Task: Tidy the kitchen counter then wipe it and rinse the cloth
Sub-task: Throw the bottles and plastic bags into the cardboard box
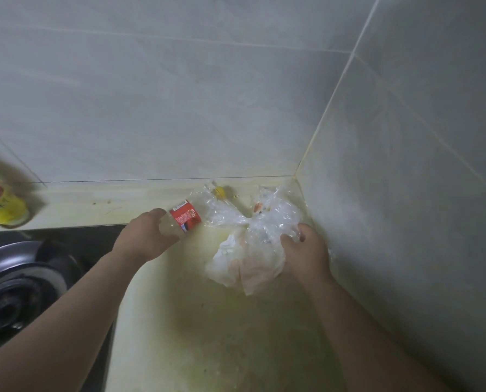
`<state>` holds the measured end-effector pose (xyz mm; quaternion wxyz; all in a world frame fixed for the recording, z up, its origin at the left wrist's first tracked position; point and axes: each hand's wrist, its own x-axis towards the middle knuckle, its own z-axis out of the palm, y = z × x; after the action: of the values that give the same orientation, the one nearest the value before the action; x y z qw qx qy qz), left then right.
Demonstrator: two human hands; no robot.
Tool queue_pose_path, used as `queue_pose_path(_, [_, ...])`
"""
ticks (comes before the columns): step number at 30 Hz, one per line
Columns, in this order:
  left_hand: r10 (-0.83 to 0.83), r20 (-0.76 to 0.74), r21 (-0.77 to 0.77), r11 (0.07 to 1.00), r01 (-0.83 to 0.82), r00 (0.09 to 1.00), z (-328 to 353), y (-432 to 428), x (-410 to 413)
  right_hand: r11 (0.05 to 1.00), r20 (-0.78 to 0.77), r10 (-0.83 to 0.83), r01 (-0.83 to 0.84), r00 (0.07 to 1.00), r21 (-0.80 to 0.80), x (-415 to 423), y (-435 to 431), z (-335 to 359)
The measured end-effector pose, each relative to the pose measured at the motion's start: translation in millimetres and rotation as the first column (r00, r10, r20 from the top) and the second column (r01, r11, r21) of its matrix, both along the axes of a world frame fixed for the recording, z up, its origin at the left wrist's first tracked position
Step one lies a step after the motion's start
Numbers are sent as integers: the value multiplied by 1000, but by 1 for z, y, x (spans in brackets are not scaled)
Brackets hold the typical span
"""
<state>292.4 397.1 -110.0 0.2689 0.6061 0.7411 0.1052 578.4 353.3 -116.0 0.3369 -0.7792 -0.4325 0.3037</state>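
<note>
Blurred throughout. Two hands: left hand (147, 232) wrapped round one crushed bottle (189, 213) lying on the bench (196, 321); right hand (302, 251) clutching one crumpled plastic bag (250, 250) beside that bottle. Left of the bottle, one yellow-labelled container (1, 205), cut off; one stove burner (18, 284), cropped.

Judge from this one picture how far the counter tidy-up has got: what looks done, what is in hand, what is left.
Done: nothing that shows; the counter is stained and unwiped. In hand: the left hand grips a clear plastic bottle with a red label, lying on its side, and the right hand clutches a crumpled plastic bag in the corner. Left: clearing these, wiping, and rinsing a cloth; no cloth is in view.
</note>
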Motion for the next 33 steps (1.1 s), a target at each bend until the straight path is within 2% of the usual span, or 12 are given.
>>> queue_pose_path(6, [116,204,30,992,-125,972,9,-26,-15,997,-181,3,12,983,81,1,-8,17])
queue_pose_path(10, [191,382,26,976,-217,904,26,-47,-26,992,-194,42,-19,980,121,-7,-20,32])
queue_pose_path(15, [187,457,120,956,-269,869,46,-78,-40,988,-261,21,20,965,151,-16,-35,51])
queue_pose_path(18, [152,557,157,946,-284,817,63,-101,-49,987,-316,26,26,948,159,-24,-43,63])
queue_pose_path(22, [123,573,243,919,-311,810,89,-138,-59,984,-369,68,-1,927,179,-41,-64,84])
queue_pose_path(28, [109,717,222,900,-374,689,114,-206,-69,969,-376,202,-128,904,212,-84,-111,99])
queue_pose_path(33, [154,705,244,863,-441,692,122,-265,-87,950,-384,290,-213,877,230,-109,-147,106])
